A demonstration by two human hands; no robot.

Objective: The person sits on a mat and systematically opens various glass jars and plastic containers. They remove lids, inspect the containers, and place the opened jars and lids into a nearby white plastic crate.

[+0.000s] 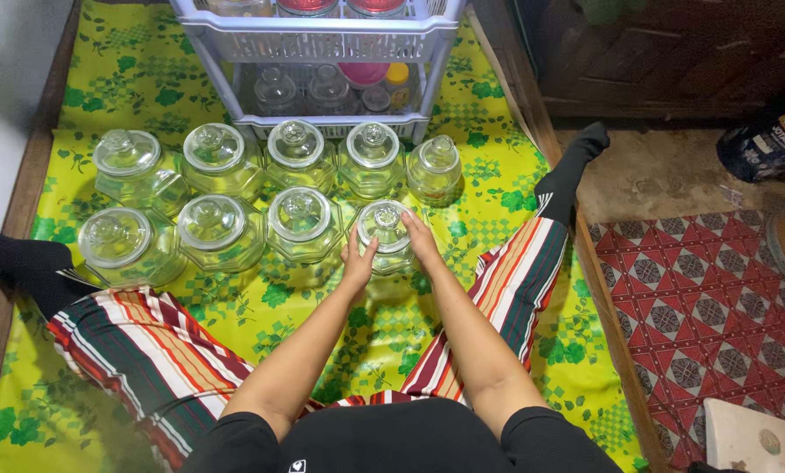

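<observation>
- Held jar [385,235]: clear glass, lidded with a knobbed glass lid, nothing visible inside. Stands on the mat at the right end of the near row, just beside the third jar of that row.
- Left hand [357,263]: fingers curved against the held jar's left side, thumb toward the front; a loose, part-closed clasp on the glass.
- Right hand [420,241]: palm and fingers laid flat along the jar's right side, touching it; together the two hands cup the jar between them.
- Near row [213,232]: three more lidded glass jars to the left of the held one, faceted bodies, all looking empty, standing close together.
- Far row [296,158]: five lidded glass jars, upright, side by side in front of the rack; the rightmost is smaller and rounder. No contents seen.
- Rack [322,39]: pale plastic shelf unit at the top of the view. Lower shelf holds small glass jars, a pink lid or bowl and a yellow-capped container; upper shelf holds red-lidded containers, contents not readable.
- Mat [489,210]: yellow-green floral sheet under jars and rack.
- Legs [515,280]: striped trousers, dark socks, spread either side of the jars.
- Floor [699,307]: red patterned tile to the right of the mat.
</observation>
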